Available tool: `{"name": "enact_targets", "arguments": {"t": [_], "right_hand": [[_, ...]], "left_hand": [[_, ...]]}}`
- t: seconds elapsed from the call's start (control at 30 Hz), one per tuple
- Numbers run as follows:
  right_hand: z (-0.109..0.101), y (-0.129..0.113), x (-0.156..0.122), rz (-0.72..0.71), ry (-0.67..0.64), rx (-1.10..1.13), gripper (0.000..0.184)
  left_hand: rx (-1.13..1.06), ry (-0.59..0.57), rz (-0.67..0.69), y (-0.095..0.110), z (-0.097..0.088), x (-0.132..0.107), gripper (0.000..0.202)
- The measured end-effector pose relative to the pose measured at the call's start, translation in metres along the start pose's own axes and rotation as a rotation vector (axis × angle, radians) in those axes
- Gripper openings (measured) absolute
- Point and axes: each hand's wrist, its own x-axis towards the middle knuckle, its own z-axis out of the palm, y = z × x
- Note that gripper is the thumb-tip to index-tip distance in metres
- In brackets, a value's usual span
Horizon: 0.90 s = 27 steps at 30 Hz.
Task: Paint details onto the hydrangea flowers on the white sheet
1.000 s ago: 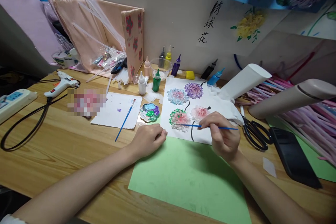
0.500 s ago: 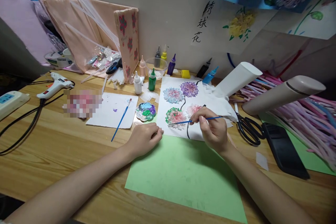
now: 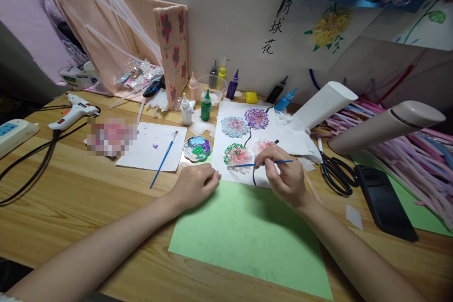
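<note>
My right hand (image 3: 283, 174) pinches a thin blue paintbrush (image 3: 244, 165), held nearly level. Its tip is at the lower edge of a pink-and-white paper flower (image 3: 238, 156) with green paint on its upper left petals. That flower is on a white sheet (image 3: 220, 144), along with a light blue flower (image 3: 234, 126), a purple flower (image 3: 256, 118) and a pink one (image 3: 264, 145) partly behind my hand. Fingers curled, my left hand (image 3: 194, 183) rests at the sheet's lower left corner, with nothing seen in it. A flower-shaped palette (image 3: 197, 149) with green, purple and blue paint lies just beyond it.
Green paper (image 3: 247, 240) lies under my forearms. A second paintbrush (image 3: 163, 159) crosses a white paper (image 3: 141, 153) at left, near a glue gun (image 3: 72, 114). Several paint bottles (image 3: 205, 105) stand behind. Scissors (image 3: 338, 174), a black phone-like object (image 3: 385, 203) and two tilted cylinders (image 3: 385, 127) are at right.
The rear end of the brush has dipped slightly and moved a little left with my right hand. Its tip stays at the same flower. My left hand keeps its place.
</note>
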Motion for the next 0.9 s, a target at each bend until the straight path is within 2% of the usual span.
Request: {"name": "enact_targets", "arguments": {"t": [0.9], "right_hand": [[0.0008, 0.0002, 0.0034, 0.053, 0.05, -0.031, 0.02]], "left_hand": [[0.015, -0.005, -0.003, 0.0001, -0.0003, 0.0004, 0.036]]}}
